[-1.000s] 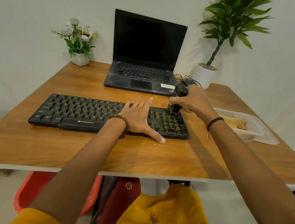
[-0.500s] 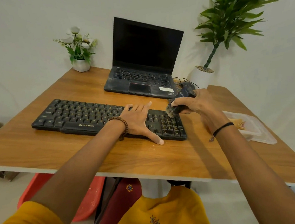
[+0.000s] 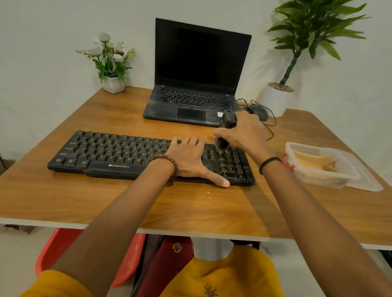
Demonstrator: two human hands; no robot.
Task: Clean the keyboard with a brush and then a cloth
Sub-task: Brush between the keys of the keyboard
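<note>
A black keyboard (image 3: 124, 154) lies on a wooden desk (image 3: 124, 202), the left hand (image 3: 191, 156) resting flat on it with fingers spread, while the right hand (image 3: 243, 132) grips a dark brush (image 3: 224, 134) upright, bristles touching the keys at the keyboard's right end.

1. Bright, soft, even indoor light fills the scene, and the plain white wall (image 3: 38, 32) takes on a faint grey-green cast.
2. Shadows are weak and soft-edged. A dim band lies on the brown wooden table (image 3: 76, 196) beside the right forearm, and a thin one runs under the near edge of the long black keyboard (image 3: 119, 155).
3. The wide-angle lens bows the table's edges and stretches the corners of the frame.
4. The small black brush (image 3: 228, 121) in the right hand (image 3: 243, 134) is smeared by motion blur, and the key legends look soft.
</note>
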